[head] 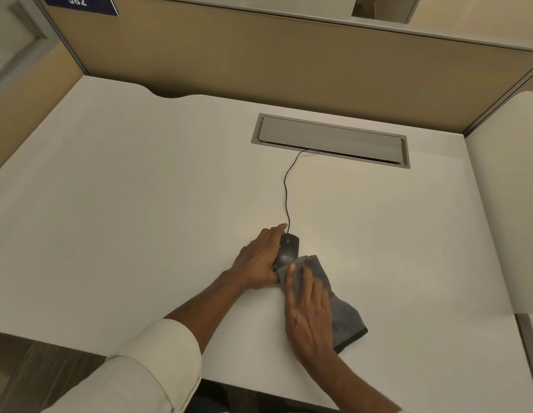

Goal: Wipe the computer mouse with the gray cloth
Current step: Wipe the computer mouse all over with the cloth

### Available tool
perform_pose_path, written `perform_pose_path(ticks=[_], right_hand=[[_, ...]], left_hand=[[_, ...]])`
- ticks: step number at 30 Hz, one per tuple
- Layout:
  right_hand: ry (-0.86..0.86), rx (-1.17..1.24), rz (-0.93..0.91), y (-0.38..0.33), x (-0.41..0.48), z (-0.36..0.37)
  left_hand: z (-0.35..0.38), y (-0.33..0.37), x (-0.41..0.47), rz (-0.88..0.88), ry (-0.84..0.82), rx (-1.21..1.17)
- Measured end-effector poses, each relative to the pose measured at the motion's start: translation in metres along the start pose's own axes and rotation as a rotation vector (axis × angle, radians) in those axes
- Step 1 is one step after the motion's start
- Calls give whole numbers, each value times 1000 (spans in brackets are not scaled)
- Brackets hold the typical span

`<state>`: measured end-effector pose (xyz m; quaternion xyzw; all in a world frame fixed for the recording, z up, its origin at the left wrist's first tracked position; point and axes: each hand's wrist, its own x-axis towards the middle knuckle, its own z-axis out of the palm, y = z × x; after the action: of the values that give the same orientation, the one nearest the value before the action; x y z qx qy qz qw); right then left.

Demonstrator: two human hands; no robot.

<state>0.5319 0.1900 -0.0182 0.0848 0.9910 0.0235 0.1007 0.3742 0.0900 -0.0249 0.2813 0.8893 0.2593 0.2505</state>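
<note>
head view shows the left hand [259, 259] curled round the computer mouse [289, 248] near the middle of the white desk [140, 204], probably bracing it so it cannot slide on its cable [286, 189]. the right hand [308, 311] lies flat, fingers straight, pressing the gray cloth [347, 318] over the mouse's near end, likely mid-wipe.

White "382" on blue sign [80, 3], partition top left.

Desk [125, 204] lies open leftward; cable [285, 189] trails beyond the mouse [289, 248].
</note>
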Motion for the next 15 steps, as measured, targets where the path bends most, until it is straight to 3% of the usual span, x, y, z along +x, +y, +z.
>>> perform_pose_path(ticks=[15], right_hand=[[-18,100,46,12,-12,12]], left_hand=[[0,0,2,-19,-32,88]])
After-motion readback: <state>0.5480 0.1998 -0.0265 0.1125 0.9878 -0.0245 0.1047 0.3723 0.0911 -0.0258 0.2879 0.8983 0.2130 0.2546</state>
